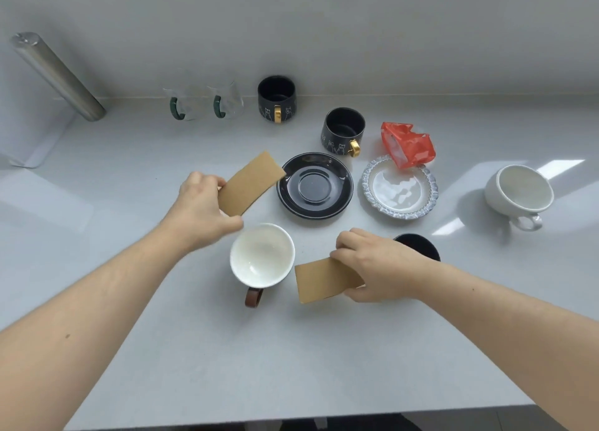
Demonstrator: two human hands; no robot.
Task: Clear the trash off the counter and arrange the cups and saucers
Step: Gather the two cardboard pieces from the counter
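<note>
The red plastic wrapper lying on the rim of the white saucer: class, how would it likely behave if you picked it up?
The red plastic wrapper looks crumpled and thin, so it is probably floppy and very light. Its glossy creases suggest it may slip or crackle. It partly overlaps the white saucer, so lifting it should barely disturb the dish.

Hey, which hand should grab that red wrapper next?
Probably the right hand: the crumpled red plastic wrapper lies on the far rim of the ruffled white saucer, on its side. Both hands already hold brown cardboard sleeves, so it must free up first.
</note>
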